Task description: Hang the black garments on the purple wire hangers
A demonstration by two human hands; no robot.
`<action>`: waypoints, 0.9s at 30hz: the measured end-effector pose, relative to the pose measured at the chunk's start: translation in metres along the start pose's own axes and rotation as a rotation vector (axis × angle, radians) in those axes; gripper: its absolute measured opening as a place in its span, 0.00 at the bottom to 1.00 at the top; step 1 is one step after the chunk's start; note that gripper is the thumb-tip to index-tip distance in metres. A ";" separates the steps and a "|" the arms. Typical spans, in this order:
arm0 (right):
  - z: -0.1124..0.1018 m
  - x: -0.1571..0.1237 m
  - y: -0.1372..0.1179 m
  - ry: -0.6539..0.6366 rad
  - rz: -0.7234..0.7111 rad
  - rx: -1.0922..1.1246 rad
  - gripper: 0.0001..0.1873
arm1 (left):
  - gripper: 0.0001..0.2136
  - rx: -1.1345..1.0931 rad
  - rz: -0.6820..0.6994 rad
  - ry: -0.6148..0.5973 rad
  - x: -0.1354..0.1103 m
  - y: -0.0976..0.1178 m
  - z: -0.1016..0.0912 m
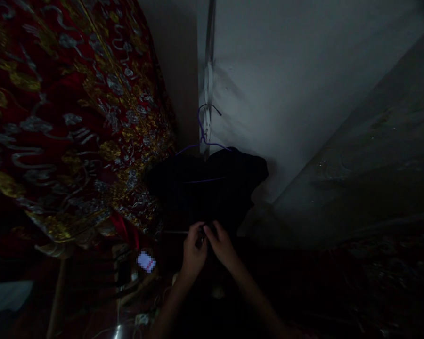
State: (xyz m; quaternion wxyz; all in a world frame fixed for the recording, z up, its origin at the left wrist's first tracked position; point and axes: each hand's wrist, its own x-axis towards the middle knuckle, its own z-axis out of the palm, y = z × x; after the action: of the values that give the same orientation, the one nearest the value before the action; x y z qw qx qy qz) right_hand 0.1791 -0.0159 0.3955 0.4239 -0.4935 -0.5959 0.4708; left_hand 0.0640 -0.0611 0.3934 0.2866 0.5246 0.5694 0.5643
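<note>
A black garment [212,193] hangs on a purple hanger [202,134] in front of the pale wall. At the front of the garment, low down, my left hand [196,249] has its fingers curled and pinched together. Close beside it, nearly touching, my right hand [219,242] also pinches with thumb and fingers. Both hands seem to grip the dark cloth, though the exact spot is lost in shadow. A thin pale strip shows just left of my left hand.
On the left hangs a red cloth [74,127] with gold and silver embroidery. Under it stand a wooden post [57,296] and dim clutter with a small blurred white label [146,262]. The pale wall [268,80] rises behind. The room is very dark.
</note>
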 end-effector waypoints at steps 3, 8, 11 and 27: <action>0.011 -0.007 0.007 0.002 0.008 -0.032 0.17 | 0.20 -0.117 -0.072 0.105 -0.007 0.003 0.008; -0.009 -0.003 0.008 -0.106 -0.035 0.012 0.15 | 0.25 -0.145 -0.102 0.226 -0.011 0.005 0.014; -0.020 -0.007 0.011 -0.115 -0.025 0.065 0.13 | 0.23 -0.135 -0.099 0.255 -0.014 0.007 0.018; -0.015 -0.012 0.014 -0.093 0.115 0.121 0.12 | 0.17 -0.186 -0.121 0.160 -0.009 0.006 0.020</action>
State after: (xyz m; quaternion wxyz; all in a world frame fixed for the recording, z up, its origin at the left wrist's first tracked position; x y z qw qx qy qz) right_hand 0.1986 -0.0247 0.3842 0.3969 -0.4779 -0.5563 0.5520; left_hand 0.0869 -0.0636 0.3926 0.3212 0.4136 0.5663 0.6365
